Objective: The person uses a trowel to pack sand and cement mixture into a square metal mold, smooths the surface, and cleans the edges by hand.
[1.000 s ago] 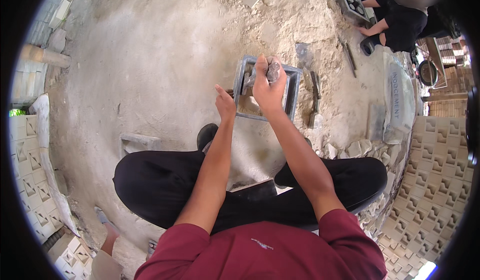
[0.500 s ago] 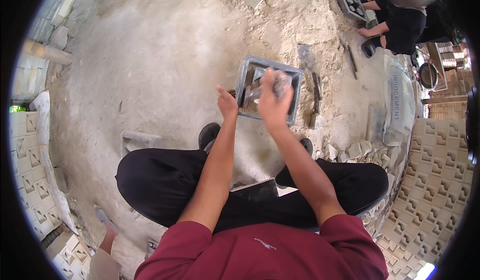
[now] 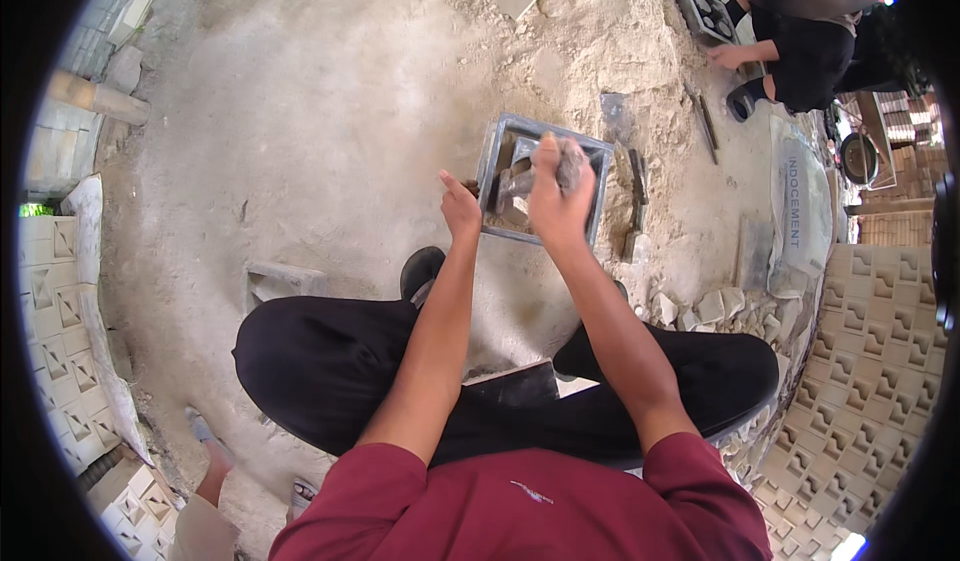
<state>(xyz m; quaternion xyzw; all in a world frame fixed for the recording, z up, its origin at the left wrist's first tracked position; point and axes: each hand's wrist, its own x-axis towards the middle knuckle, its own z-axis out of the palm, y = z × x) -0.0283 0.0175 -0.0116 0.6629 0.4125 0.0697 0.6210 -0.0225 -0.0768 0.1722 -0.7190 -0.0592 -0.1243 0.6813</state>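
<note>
A grey square mould [image 3: 548,127] lies on the floor before me, with sandy material and a dark raised form inside. My left hand [image 3: 461,207] is at its left wall, a finger stretched away and the others curled against a dark part on that side. Over the mould's right half, my right hand [image 3: 560,196] is closed round a grey, hammer-like tool [image 3: 572,166]. Motion blurs this tool, and the palm hides much of it, so its exact kind does not show.
Loose sand [image 3: 600,51] is heaped beyond the mould. Right of it lie a dusty bar [image 3: 637,189] and a cement sack [image 3: 792,201]. A co-worker [image 3: 800,41] crouches by another mould [image 3: 708,16] at the far right. Patterned blocks [image 3: 860,361] are stacked to the right.
My right hand and the tool have shifted slightly within the mould. The left hand keeps its place at the wall. The co-worker's hand now reaches the far side of the other mould.
</note>
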